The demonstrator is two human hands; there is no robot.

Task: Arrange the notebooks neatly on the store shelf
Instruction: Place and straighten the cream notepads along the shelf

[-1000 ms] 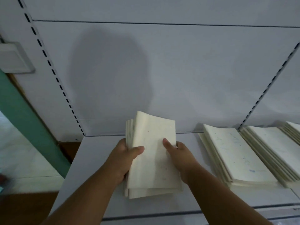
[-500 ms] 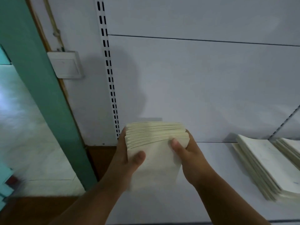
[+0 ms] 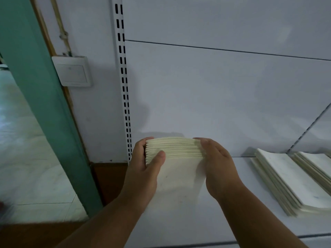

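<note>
A stack of several cream notebooks (image 3: pixel 179 169) stands tilted up on its lower edge on the white shelf (image 3: pixel 223 217), its top edges facing me. My left hand (image 3: pixel 143 169) grips the stack's left side, thumb across the front cover. My right hand (image 3: pixel 216 167) holds the right side, fingers curled over the top right corner. Two more notebook stacks lie flat on the shelf at the right: a near stack (image 3: pixel 286 181) and a far stack (image 3: pixel 317 163).
The shelf's white back panel (image 3: pixel 215 95) rises behind, with a slotted upright (image 3: pixel 123 77) at its left end. Left of it are a wall switch (image 3: pixel 73 71), a green door frame (image 3: pixel 41 86) and a tiled floor (image 3: pixel 26 167).
The stack went from lying flat under my hands to being lifted and stood on edge. My view swung left. My right fingers slid up to the stack's top corner.
</note>
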